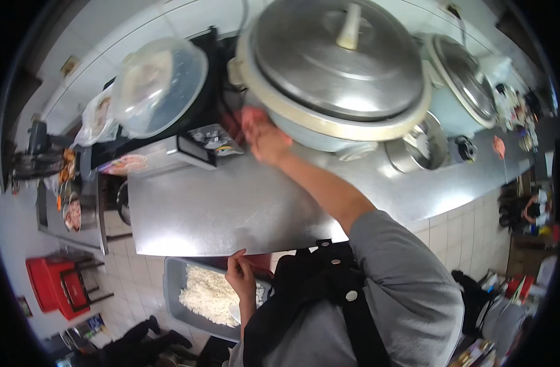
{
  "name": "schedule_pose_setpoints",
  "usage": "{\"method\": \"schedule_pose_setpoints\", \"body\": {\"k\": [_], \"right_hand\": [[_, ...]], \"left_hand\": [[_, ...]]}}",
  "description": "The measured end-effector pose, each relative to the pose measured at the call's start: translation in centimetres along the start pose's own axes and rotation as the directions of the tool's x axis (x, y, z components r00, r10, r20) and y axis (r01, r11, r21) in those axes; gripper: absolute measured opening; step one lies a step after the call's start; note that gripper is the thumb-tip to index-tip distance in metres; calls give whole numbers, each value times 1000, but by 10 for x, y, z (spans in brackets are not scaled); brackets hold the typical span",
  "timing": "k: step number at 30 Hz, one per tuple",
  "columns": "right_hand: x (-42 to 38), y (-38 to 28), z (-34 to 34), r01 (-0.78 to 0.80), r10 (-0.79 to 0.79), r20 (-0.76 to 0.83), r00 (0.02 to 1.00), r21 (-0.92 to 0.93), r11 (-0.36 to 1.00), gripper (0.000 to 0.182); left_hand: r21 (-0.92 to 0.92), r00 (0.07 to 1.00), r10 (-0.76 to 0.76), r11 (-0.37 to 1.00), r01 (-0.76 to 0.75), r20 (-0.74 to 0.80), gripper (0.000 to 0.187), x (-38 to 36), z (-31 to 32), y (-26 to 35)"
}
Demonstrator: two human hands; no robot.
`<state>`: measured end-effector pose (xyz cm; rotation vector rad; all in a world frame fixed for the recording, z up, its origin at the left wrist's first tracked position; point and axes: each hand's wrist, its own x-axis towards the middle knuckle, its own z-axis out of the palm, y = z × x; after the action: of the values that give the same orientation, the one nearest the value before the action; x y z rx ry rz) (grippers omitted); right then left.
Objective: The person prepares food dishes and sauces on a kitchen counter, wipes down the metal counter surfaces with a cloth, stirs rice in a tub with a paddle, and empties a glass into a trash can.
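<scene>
My right hand (pixel 270 142) reaches across the steel counter (pixel 231 202) to the left side of a large rice cooker (pixel 329 131). Its fingers are closed on a red cloth (pixel 253 116), blurred and partly hidden beside the cooker. A metal lid (pixel 335 55) with a pale handle covers the cooker. My left hand (pixel 241 278) hangs at the counter's front edge, fingers loosely bent and apart, with nothing visible in it. Below it, a grey tub (pixel 173 293) of what looks like cooked rice (pixel 209 293) stands low down, partly behind my left forearm.
Left of the cooker are a clear plastic cover (pixel 163 85), a box (pixel 191 150) and a dark packet (pixel 215 139). At right stand a metal pot (pixel 405 156) and a second lidded cooker (pixel 460 92). A red stool (pixel 53 284) and another person's legs (pixel 139 336) are at lower left.
</scene>
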<state>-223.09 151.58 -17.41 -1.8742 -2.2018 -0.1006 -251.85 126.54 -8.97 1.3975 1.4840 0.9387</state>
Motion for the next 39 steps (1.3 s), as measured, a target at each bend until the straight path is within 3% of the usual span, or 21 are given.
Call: {"method": "schedule_pose_setpoints", "body": {"k": [1, 4, 8, 10, 12, 14, 16, 17, 19, 21, 24, 26, 27, 28, 29, 31, 32, 34, 35, 38, 39], "right_hand": [[-32, -8, 7, 58, -56, -53, 997, 36, 998, 58], [-145, -15, -40, -40, 98, -225, 970, 250, 968, 60], [-251, 37, -102, -314, 300, -223, 927, -29, 949, 57], [-296, 77, -107, -523, 502, -156, 851, -164, 836, 55], [-346, 109, -138, -839, 863, 54, 502, -214, 501, 53], [-411, 120, -159, -856, 932, -17, 363, -400, 326, 48], [-432, 120, -222, -879, 970, 239, 44, -452, 152, 43], [-433, 120, -242, -884, 973, 229, 33, -448, 135, 43], [-434, 115, -261, -978, 978, -62, 197, -83, 192, 37], [-435, 153, -228, -919, 886, -257, 386, -27, 393, 35], [-423, 185, -168, -921, 891, -272, 363, 38, 387, 42], [-428, 186, -134, -883, 874, -139, 466, -137, 449, 45], [-440, 185, -138, -774, 775, -27, 631, -87, 627, 46], [-458, 181, -145, -633, 631, 87, 771, -16, 774, 47], [-472, 178, -165, -622, 620, 97, 779, -12, 783, 47], [-486, 171, -237, -718, 475, 539, 696, 530, 450, 52], [-491, 173, -262, -714, 456, 550, 700, 528, 460, 52], [-500, 180, -297, -746, 782, 211, 586, 517, 420, 49], [-504, 187, -305, -737, 770, 213, 601, 521, 431, 49], [-528, 211, -298, -729, 813, 106, 572, 521, 445, 64], [-542, 224, -269, -800, 778, 229, 586, 321, 507, 74]], "left_hand": [[-3, 999, 12, 1000, -12, 33, 15, 3, 5, 2], [48, 982, 97, 993, -106, 162, 16, 14, 25, 16], [43, 900, 223, 965, -258, 375, 16, 26, 55, 32], [-2, 821, 313, 935, -355, 477, 16, 27, 72, 36], [-4, 779, 315, 928, -372, 543, 17, 26, 83, 50], [-18, 699, 400, 874, -485, 594, 16, 22, 96, 57], [-37, 670, 402, 872, -489, 624, 16, 16, 106, 63], [-52, 658, 401, 874, -482, 638, 16, 14, 115, 66], [-62, 637, 393, 877, -477, 663, 16, 6, 126, 72], [-75, 583, 366, 884, -462, 725, 15, 1, 143, 84], [-90, 532, 354, 885, -458, 769, 17, -10, 171, 102], [-130, 514, 423, 850, -511, 746, 18, -18, 196, 114], [-171, 492, 491, 811, -559, 719, 20, -18, 214, 122], [-176, 515, 409, 880, -442, 753, 23, -20, 232, 130], [-172, 526, 320, 935, -312, 788, 28, -21, 252, 138], [-220, 515, 228, 973, -77, 826, 42, -17, 305, 149], [-235, 558, 180, 972, 27, 810, 49, -14, 336, 153], [-195, 621, 23, 958, 210, 783, 59, -17, 385, 176], [-145, 637, -74, 947, 286, 767, 60, -19, 403, 193], [-151, 726, 4, 979, 139, 688, 53, -21, 445, 205], [-238, 807, 68, 967, 91, 586, 43, -22, 459, 194]]}}
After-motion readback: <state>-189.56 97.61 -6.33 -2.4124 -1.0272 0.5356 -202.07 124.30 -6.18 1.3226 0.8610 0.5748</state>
